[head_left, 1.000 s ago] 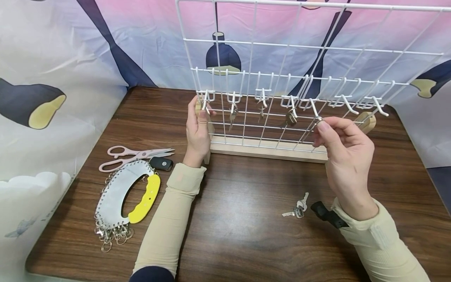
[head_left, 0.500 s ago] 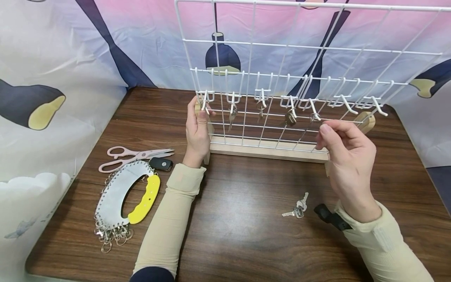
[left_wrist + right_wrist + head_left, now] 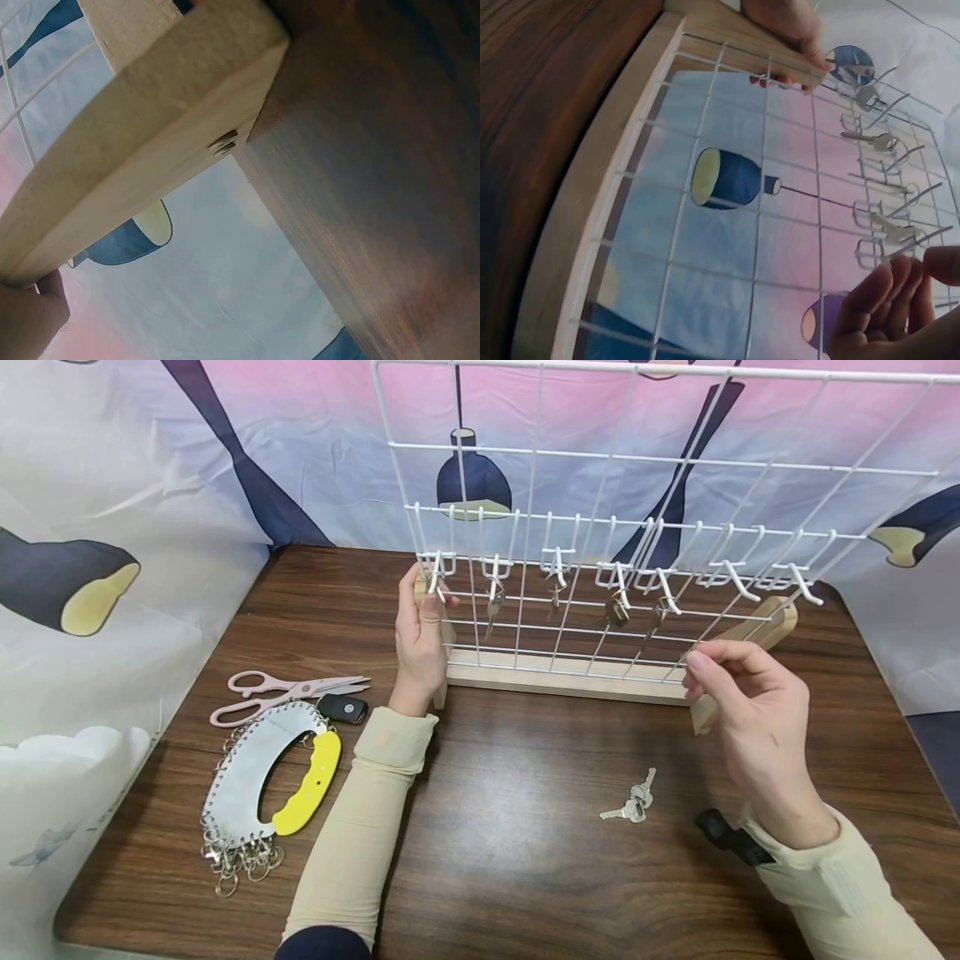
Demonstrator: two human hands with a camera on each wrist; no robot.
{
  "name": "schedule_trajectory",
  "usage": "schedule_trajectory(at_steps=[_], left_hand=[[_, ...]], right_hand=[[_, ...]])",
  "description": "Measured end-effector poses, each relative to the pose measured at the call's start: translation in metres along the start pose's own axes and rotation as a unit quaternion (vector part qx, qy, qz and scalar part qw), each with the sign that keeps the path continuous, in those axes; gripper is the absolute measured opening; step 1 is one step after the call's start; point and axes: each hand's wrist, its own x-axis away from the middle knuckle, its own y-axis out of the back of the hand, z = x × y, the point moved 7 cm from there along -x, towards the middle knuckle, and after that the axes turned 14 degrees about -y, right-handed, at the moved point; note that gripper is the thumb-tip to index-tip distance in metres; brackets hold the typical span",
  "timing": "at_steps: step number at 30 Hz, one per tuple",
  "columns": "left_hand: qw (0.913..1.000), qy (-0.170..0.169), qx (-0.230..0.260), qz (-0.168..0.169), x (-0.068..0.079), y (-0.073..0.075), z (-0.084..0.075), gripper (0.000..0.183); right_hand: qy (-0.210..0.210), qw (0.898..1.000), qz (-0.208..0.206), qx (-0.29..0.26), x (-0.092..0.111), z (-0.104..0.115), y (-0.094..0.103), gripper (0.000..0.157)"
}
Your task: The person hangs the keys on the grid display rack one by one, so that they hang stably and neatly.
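A white wire grid rack (image 3: 660, 458) stands on a wooden base (image 3: 570, 680) at the back of the table. My left hand (image 3: 422, 647) grips the rack's left wooden end piece (image 3: 150, 150), thumb in front. Metal keys hang from several of its white hooks, among them a key (image 3: 658, 618) on the hook nearest my right hand (image 3: 761, 718). That hand is just below and right of this key, apart from it, thumb and fingers loosely bent with nothing between them. On the table in front lie loose silver keys (image 3: 635, 807).
At the left, a silver plate edged with small rings has a yellow handle (image 3: 309, 785). Pink scissors (image 3: 262, 687) and a black car key fob (image 3: 342, 708) lie just behind it. Two hooks (image 3: 801, 585) at the right end carry no keys. Printed cloth hangs behind.
My right hand has let go of the key at the hook and moved down and right, leaving the key hanging. My left hand stays on the rack's end piece.
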Motion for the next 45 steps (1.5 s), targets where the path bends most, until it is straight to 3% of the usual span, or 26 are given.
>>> schedule_trajectory(at_steps=[3,6,9,11,18,23,25,28,32,45], left_hand=[[1.0,0.0,0.0,-0.003,0.0,0.0,0.0,0.067],[1.0,0.0,0.002,-0.007,0.0,0.0,0.0,0.064],[0.9999,0.0,0.005,-0.01,0.0,0.0,-0.001,0.064],[0.9999,0.001,0.007,-0.011,-0.001,0.0,-0.001,0.064],[0.9998,0.004,0.017,-0.013,-0.001,0.001,0.0,0.065],[0.9997,0.008,0.019,-0.013,0.0,0.001,0.0,0.065],[0.9998,0.007,0.016,-0.012,0.0,0.002,0.0,0.065],[0.9998,0.008,0.012,-0.011,0.0,0.002,0.0,0.065],[0.9997,0.012,0.016,-0.012,0.0,0.002,0.0,0.066],[0.9998,0.006,0.012,-0.012,0.0,0.0,0.0,0.068]], right_hand=[[-0.024,0.996,0.027,0.078,0.001,-0.005,0.004,0.012],[-0.036,0.972,0.051,0.227,0.003,-0.012,0.006,0.01],[-0.048,0.927,0.085,0.363,0.006,-0.023,0.007,0.01],[-0.057,0.899,0.126,0.416,0.01,-0.032,0.005,0.011],[-0.063,0.801,0.288,0.521,0.029,-0.064,-0.005,0.02],[-0.082,0.737,0.336,0.581,0.04,-0.082,-0.007,0.03],[-0.088,0.718,0.346,0.597,0.044,-0.087,-0.009,0.033],[-0.09,0.701,0.353,0.613,0.048,-0.093,-0.012,0.033],[-0.084,0.694,0.346,0.626,0.05,-0.097,-0.013,0.03],[-0.064,0.695,0.334,0.634,0.051,-0.101,-0.011,0.026]])
